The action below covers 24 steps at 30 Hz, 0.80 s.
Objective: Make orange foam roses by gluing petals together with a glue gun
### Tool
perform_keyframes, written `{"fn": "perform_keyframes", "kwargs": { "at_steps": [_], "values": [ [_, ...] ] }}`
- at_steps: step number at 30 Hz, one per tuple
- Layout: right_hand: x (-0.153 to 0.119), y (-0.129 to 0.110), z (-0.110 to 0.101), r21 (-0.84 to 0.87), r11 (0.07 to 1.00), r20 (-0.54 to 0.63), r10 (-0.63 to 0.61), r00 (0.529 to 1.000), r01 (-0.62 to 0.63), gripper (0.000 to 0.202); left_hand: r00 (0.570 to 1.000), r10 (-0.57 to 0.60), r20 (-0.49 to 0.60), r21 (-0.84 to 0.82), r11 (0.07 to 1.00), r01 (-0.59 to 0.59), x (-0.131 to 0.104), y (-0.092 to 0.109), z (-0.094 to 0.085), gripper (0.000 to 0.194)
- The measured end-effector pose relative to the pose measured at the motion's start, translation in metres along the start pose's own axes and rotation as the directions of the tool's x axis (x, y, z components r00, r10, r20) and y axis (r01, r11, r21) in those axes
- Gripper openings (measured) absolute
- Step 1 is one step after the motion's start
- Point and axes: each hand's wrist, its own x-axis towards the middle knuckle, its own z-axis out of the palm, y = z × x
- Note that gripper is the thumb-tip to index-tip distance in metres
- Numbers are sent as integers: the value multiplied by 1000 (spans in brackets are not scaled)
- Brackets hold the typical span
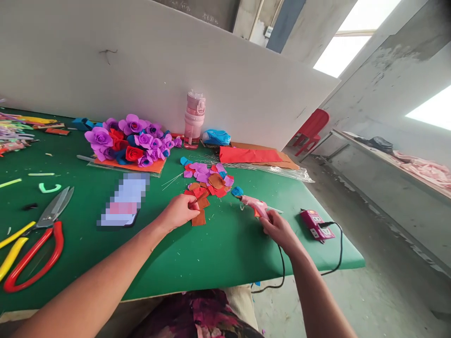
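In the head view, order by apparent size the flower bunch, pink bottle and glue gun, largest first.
1. Flower bunch
2. Pink bottle
3. Glue gun, partly covered by the right hand

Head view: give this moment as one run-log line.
left hand: at red and brown pieces | right hand: grip on pink glue gun | blue piece: near nozzle | purple flowers: beyond phone

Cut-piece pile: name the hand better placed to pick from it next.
The left hand, most likely: it is at the near edge of the pile, while the right hand grips the glue gun.
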Motion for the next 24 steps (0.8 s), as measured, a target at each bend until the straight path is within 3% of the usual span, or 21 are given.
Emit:
{"fn": "perform_keyframes", "kwargs": {
  "at_steps": [2,4,7,9,13,17,20,24],
  "values": [
    [-9,-5,0,332,943,-5,-1,1000,3,25,999,-3,-39,-47,999,1,0,1,0,11],
    [-19,-13,1,594,803,51,26,998,-51,27,999,-6,-32,-73,997,3,0,2,0,12],
    [-28,-23,9,747,618,276,50,960,-246,28,1000,-12,20,-11,1000,13,0,2,-1,11],
    [-30,-27,15,745,584,376,31,926,-322,31,999,-9,35,41,999,8,0,2,-1,9],
    [-35,-42,23,657,723,397,-94,913,-211,36,999,3,32,130,991,-7,0,1,-1,7],
    [-42,-64,23,410,912,416,-171,893,-16,38,999,-15,44,192,981,7,1,2,-2,9],
    [-44,-76,21,272,952,435,-252,864,140,37,998,-28,47,231,973,17,1,3,-2,10],
    [-46,-84,19,143,938,457,-345,820,315,40,999,-18,43,242,970,7,2,0,-2,11]
  ]
}}
